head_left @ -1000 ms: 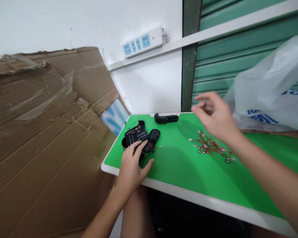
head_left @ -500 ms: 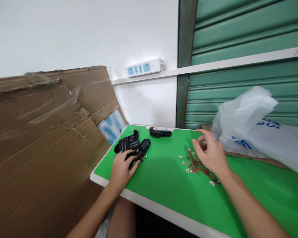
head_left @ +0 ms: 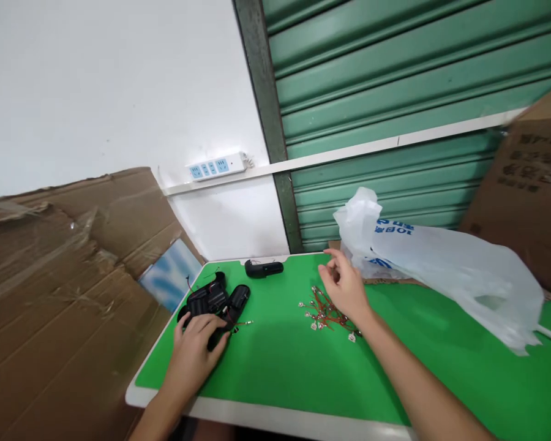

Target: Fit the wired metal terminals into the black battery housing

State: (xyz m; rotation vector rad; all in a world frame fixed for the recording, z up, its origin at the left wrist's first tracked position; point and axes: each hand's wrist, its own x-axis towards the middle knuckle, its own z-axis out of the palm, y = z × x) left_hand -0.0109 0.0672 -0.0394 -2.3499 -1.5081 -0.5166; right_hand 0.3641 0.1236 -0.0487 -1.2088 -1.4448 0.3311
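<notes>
Now the view has swung right, and the right hand [head_left: 346, 293] is closer to the red wires [head_left: 326, 317] mid-surface [head_left: 275, 367]; no part appears lifted. Its grip is loosely curled, nothing visible inside. The left hand [head_left: 191, 350], palm down with thumb and fingers parted, rests against black casings [head_left: 217, 296] near the surface's left edge.

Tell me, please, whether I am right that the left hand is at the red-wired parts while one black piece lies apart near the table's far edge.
Not quite: the head view shows the left hand at the cluster of black pieces, not the red-wired parts; the rest stands.
</notes>
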